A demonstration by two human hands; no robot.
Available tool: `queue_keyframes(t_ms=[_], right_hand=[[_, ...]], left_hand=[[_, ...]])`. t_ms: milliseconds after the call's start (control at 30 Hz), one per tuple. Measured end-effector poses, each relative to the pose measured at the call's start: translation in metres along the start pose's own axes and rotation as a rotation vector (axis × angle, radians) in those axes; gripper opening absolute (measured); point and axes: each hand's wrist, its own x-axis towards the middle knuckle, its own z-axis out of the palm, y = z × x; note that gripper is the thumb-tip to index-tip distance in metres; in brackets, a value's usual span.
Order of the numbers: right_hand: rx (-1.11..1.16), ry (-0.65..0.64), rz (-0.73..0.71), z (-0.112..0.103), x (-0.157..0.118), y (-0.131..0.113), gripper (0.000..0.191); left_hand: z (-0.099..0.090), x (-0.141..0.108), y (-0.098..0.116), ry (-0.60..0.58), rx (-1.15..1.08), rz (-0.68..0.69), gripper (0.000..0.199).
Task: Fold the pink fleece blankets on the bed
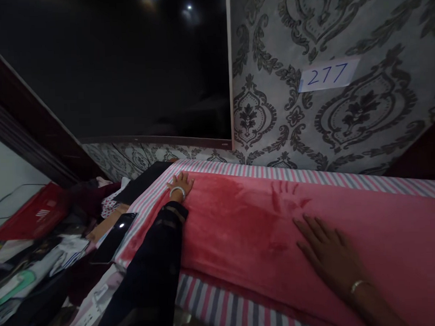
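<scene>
A pink plush blanket (234, 229) lies spread flat over a striped sheet (225, 300) of pink, grey and white. My left hand (181, 185) rests at the blanket's far left edge, fingers spread, with a bangle on the wrist. Nearer to me on the right, my right hand (327, 254) is laid out over the blanket, palm down and fingers apart. Neither hand grips anything. Darker smoothed patches and a hand-shaped mark show in the pile between them.
Left of the sheet lies a dark phone-like slab (115, 238). Beyond it are heaped clothes (70, 249) and a red bag (33, 212). A large television (128, 71) hangs behind, beside patterned wallpaper (264, 85) bearing a paper label (328, 76) marked 277.
</scene>
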Motion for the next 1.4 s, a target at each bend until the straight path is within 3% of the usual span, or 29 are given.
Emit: queue_keyframes(t_ms=[100,200,267,333,433,567,633,733,800,900,1100,1200,1300,1400], right_hand=[[0.003,-0.028,0.015,-0.003,0.003,-0.002,0.062],[0.003,-0.057,0.029,-0.007,0.006,-0.008,0.059],[0.007,-0.075,0.034,-0.011,0.006,-0.012,0.057],[0.024,-0.104,0.045,-0.016,0.005,-0.013,0.058],[0.083,-0.148,0.042,-0.035,0.013,-0.008,0.061],[0.093,-0.118,0.061,-0.065,0.052,0.011,0.06],[0.049,-0.132,0.123,-0.067,0.073,0.022,0.059],[-0.028,-0.182,0.185,-0.045,0.087,0.031,0.058],[-0.057,-0.187,0.181,-0.022,0.083,0.036,0.059],[-0.05,-0.152,0.161,0.003,0.073,0.043,0.063],[-0.009,-0.127,0.157,0.011,0.071,0.052,0.068],[0.0,-0.124,0.146,0.012,0.071,0.054,0.068],[0.0,-0.121,0.141,0.012,0.07,0.054,0.068],[0.003,-0.14,0.157,0.01,0.07,0.052,0.068]], left_hand=[[-0.001,-0.001,-0.003,0.001,-0.021,0.01,0.082],[-0.013,-0.008,-0.003,0.025,0.012,0.193,0.075],[-0.022,-0.012,0.01,0.027,0.022,0.293,0.07],[-0.026,-0.02,0.042,0.044,0.029,0.311,0.066],[-0.017,-0.047,0.124,0.018,0.082,0.364,0.064],[0.015,-0.103,0.235,-0.087,0.079,0.77,0.065],[0.03,-0.123,0.269,-0.087,0.061,0.876,0.066],[0.047,-0.128,0.284,-0.117,0.059,0.901,0.068],[0.052,-0.116,0.273,-0.147,0.074,0.898,0.068],[0.047,-0.086,0.227,-0.15,0.082,0.813,0.065],[0.0,-0.024,0.069,-0.034,0.096,0.255,0.06],[-0.012,-0.004,0.01,0.009,0.088,0.065,0.062],[-0.01,0.005,-0.012,0.04,0.064,0.004,0.065],[-0.008,0.002,-0.006,0.085,0.066,-0.03,0.065]])
